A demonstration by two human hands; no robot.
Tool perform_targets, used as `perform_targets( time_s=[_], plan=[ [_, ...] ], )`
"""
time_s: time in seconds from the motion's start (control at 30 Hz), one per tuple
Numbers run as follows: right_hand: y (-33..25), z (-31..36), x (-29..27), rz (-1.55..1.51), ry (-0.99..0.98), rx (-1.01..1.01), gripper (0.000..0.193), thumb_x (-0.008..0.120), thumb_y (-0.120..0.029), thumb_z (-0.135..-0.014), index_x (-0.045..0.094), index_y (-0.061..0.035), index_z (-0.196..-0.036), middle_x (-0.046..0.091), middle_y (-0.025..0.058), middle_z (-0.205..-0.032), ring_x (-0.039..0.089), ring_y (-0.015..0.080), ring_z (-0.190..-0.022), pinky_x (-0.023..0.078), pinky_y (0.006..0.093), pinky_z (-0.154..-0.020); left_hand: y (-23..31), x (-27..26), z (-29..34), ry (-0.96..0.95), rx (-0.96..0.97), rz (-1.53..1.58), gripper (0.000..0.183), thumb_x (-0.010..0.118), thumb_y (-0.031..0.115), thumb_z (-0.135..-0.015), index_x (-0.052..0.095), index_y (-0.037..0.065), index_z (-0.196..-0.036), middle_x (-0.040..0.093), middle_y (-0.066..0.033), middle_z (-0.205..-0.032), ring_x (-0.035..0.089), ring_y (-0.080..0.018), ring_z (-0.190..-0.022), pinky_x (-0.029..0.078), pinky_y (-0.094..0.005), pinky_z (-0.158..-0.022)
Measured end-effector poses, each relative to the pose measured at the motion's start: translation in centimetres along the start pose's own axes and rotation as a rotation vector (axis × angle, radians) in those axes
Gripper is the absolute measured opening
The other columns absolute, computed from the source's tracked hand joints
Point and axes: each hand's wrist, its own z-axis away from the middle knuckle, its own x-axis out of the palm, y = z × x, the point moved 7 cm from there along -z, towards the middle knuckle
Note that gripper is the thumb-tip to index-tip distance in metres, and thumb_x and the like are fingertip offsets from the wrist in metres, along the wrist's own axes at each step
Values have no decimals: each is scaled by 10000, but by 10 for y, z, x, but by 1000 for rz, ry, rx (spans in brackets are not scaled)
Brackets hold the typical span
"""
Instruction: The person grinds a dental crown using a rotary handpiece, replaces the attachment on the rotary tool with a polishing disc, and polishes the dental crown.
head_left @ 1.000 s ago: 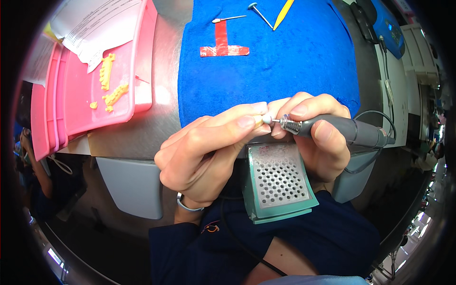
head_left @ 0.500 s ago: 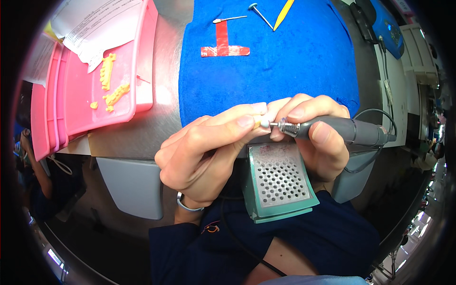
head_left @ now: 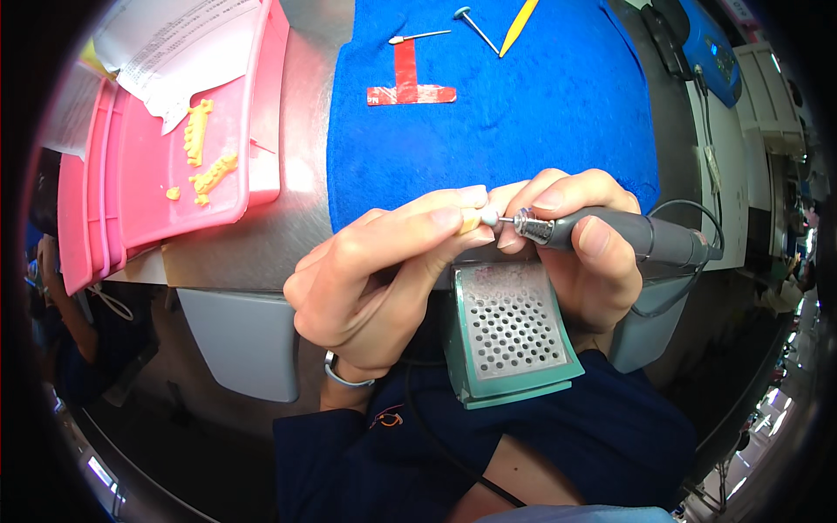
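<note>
My left hand point(head_left: 370, 261) pinches a small yellow-and-white tooth-like piece point(head_left: 469, 220) between thumb and fingertips. In my right hand point(head_left: 606, 270) lies a dark grey rotary handpiece point(head_left: 667, 240), its metal collar pointing left. A small grey rounded tip point(head_left: 490, 215) on its thin shank sits against or right beside the piece; whether they touch, I cannot tell. The fingertips of both hands meet close together. Just below them stands a green box with a perforated metal top point(head_left: 519, 331).
A blue towel point(head_left: 488, 139) covers the bench, bearing red tape point(head_left: 407, 74), a thin bur point(head_left: 418, 37), a disc-headed tool point(head_left: 475, 29) and a yellow stick point(head_left: 518, 28). At left, a pink tray point(head_left: 266, 105) holds paper and orange-yellow dental pieces point(head_left: 214, 177). A blue control unit point(head_left: 711, 52) stands far right.
The yellow-and-white piece has turned slightly in my left fingertips and shows more now. The handpiece tip has shifted a little upward.
</note>
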Motion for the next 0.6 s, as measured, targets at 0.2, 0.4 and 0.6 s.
perform_targets(
  time_s=[0.2,0.4,0.6],
  plan=[
    [0,-1,-2,18,-13,-6,330,525,-249,-1037,607,27,-1198,653,239,-998,652,312,-991,489,480,-1009,1,3,-3,-7,36,6,275,818,-85,-806,677,-18,-1032,770,-219,-941,781,-252,-852,636,-303,-740],
    [-1,-1,-3,2,-2,-23,327,510,-229,-1032,601,41,-1192,646,247,-1010,653,311,-989,508,471,-971,0,6,-5,-29,79,9,221,797,-98,-812,709,-14,-996,769,-231,-965,783,-256,-854,635,-305,-735],
    [4,0,-3,-101,-4,-69,305,492,-173,-1006,600,66,-1162,645,267,-989,649,331,-979,515,462,-930,3,2,-1,-46,99,-34,214,772,-89,-822,718,9,-1004,772,-225,-960,785,-266,-814,619,-287,-673]
  ],
)
